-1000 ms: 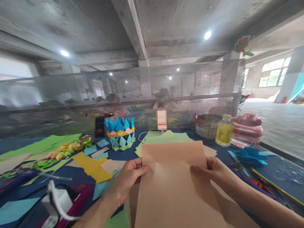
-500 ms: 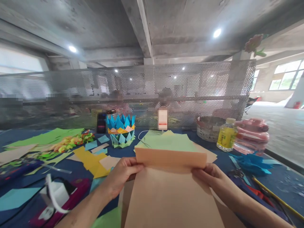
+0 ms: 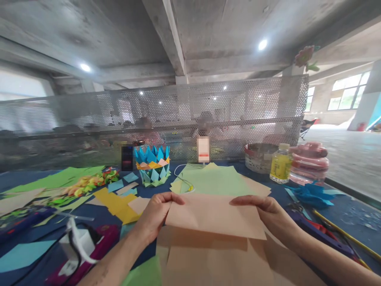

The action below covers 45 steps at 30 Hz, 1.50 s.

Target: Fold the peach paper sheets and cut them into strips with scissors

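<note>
A sheet of peach-coloured paper [image 3: 214,216] is stretched between my two hands, its far edge bent over and its near edge raised above more peach paper [image 3: 208,262]. At its left corner my left hand [image 3: 157,212] is closed, fingers on top. My right hand [image 3: 262,208] pinches the right part of the far edge; its thumb is hidden. Just beyond the sheet lies a stack of pale green paper [image 3: 212,178].
A blue folded-paper basket [image 3: 153,165] stands behind yellow paper pieces [image 3: 117,204]. To the left are a purple power strip [image 3: 101,242] and green sheets [image 3: 68,178]. A yellow-labelled bottle [image 3: 280,165], pink jug [image 3: 309,165] and blue paper flower [image 3: 312,194] sit right. A perforated metal screen [image 3: 178,107] rises behind.
The fold at the sheet's far end has come down toward me, and the sheet is lifted off the paper below. My right hand's fingers have moved onto the far edge. The view has shifted slightly.
</note>
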Available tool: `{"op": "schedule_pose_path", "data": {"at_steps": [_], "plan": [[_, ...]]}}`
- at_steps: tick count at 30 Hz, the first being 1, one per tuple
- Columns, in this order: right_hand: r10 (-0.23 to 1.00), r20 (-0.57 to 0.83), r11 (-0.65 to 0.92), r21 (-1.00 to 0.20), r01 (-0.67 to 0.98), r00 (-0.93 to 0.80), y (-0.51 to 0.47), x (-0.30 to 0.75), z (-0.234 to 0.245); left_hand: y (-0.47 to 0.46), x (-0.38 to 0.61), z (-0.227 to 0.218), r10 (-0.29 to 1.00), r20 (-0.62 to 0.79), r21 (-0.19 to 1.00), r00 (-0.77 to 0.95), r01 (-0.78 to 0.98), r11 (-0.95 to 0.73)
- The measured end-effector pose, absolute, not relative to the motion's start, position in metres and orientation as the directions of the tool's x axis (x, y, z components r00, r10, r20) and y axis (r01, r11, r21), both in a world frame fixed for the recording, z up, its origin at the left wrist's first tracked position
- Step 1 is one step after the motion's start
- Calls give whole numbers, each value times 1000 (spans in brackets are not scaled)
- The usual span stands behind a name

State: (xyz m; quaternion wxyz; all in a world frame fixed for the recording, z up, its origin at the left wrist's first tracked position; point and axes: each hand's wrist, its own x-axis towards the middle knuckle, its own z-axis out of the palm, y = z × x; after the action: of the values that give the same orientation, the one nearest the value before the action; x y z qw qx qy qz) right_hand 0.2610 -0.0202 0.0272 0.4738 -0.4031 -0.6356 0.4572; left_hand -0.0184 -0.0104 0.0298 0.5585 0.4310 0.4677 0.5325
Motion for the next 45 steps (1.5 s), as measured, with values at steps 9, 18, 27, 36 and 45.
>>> {"op": "schedule_pose_path", "data": {"at_steps": [9,18,27,36,45], "plan": [[944,238,259,-963,67,-229,-21,262,29,-11,-19,27,1000,-25,993,0,-116,25],[915,336,369,-921,125,-224,-18,262,29,-12,-19,29,1000,3,992,15,-125,-1],[888,404,446,-874,193,-220,-19,264,31,-12,-13,33,976,-83,858,201,-484,173],[832,466,542,-797,265,-301,-17,263,32,-20,-15,35,923,-193,836,332,-437,331],[804,489,575,-784,233,-338,-19,264,29,-23,-14,37,933,-97,965,346,-195,173]]}}
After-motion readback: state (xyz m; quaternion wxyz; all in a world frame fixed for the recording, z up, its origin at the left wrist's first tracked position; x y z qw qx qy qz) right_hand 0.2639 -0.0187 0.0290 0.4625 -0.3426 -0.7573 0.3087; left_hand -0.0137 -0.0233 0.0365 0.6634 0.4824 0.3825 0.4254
